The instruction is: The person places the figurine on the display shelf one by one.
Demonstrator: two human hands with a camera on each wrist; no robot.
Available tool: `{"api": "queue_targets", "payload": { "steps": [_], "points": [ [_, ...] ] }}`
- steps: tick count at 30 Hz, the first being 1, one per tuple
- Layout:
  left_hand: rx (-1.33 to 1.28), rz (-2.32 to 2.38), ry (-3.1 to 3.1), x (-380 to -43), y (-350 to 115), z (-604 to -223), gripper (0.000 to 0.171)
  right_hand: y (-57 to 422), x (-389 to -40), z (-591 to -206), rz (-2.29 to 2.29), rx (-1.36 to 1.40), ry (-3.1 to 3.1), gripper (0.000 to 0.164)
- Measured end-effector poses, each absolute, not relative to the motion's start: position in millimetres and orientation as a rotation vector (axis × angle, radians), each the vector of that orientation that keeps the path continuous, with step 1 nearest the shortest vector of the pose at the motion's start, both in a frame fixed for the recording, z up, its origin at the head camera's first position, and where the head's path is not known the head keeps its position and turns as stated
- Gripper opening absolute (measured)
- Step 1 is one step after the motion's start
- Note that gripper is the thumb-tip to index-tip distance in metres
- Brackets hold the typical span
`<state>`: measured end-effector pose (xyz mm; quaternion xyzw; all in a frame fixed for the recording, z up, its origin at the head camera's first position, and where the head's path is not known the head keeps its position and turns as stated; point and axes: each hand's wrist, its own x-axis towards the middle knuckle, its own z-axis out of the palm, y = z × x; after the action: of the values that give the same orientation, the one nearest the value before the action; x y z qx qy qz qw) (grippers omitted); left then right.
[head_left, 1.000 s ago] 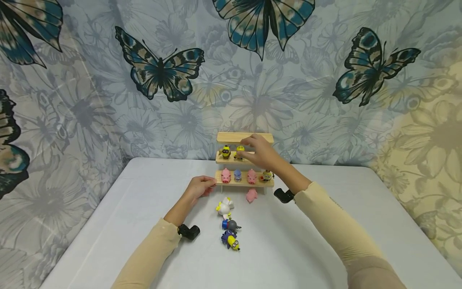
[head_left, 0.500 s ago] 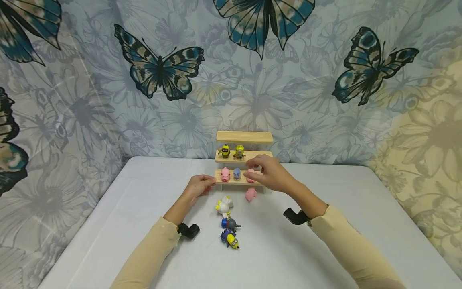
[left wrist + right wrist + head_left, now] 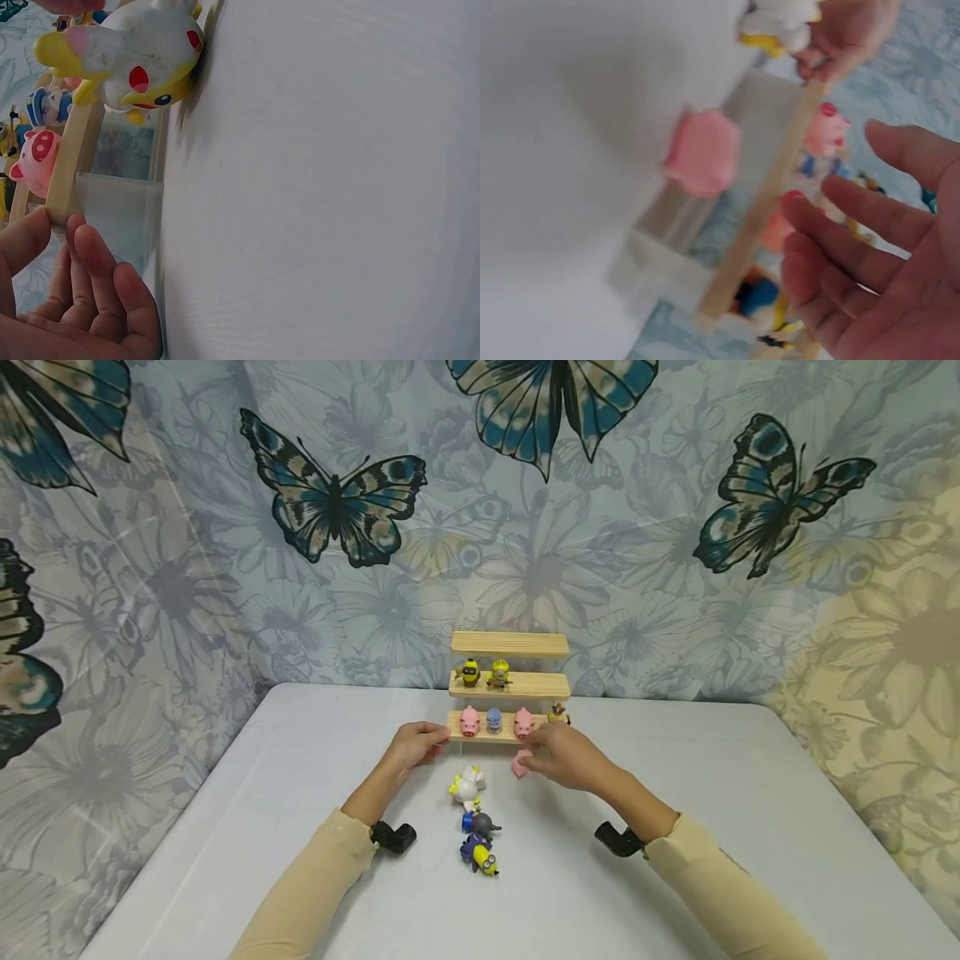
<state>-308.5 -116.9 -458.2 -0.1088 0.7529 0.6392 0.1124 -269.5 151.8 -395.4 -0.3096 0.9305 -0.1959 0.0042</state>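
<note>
A wooden three-tier display shelf [image 3: 542, 685] stands at the back of the white table. My left hand [image 3: 415, 747] pinches the left end of its lowest tier between thumb and forefinger. My right hand [image 3: 572, 755] hovers before the lowest tier's right part, fingers spread and holding nothing in the right wrist view. Just past its fingertips a pink pig figure [image 3: 705, 152] lies on the table. Pink pigs [image 3: 469, 722], [image 3: 523, 722] and a blue figure [image 3: 493, 721] line the lowest tier. A yellow-and-brown figure [image 3: 558, 714] at its right end is partly hidden by my right hand.
Two yellow minion figures [image 3: 469, 673] occupy the middle tier's left half. In front of the shelf lie a white-and-yellow figure [image 3: 468, 787], a grey-and-blue figure [image 3: 481, 824] and a purple-clad minion [image 3: 479, 855]. Butterfly-patterned cloth [image 3: 540, 568] hangs behind the table.
My right hand has come down from the middle tier, leaving a yellow minion standing there, to the pink pig on the table. My left hand keeps its place on the shelf's end.
</note>
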Motion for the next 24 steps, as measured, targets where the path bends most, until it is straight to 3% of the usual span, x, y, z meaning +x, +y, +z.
{"api": "queue_targets", "payload": {
  "steps": [24],
  "points": [
    [-0.340,1.865,2.215,-306,-114,-455,0.027,154,-263,-423,-0.073,-1.245,2.884,0.041]
  ]
}}
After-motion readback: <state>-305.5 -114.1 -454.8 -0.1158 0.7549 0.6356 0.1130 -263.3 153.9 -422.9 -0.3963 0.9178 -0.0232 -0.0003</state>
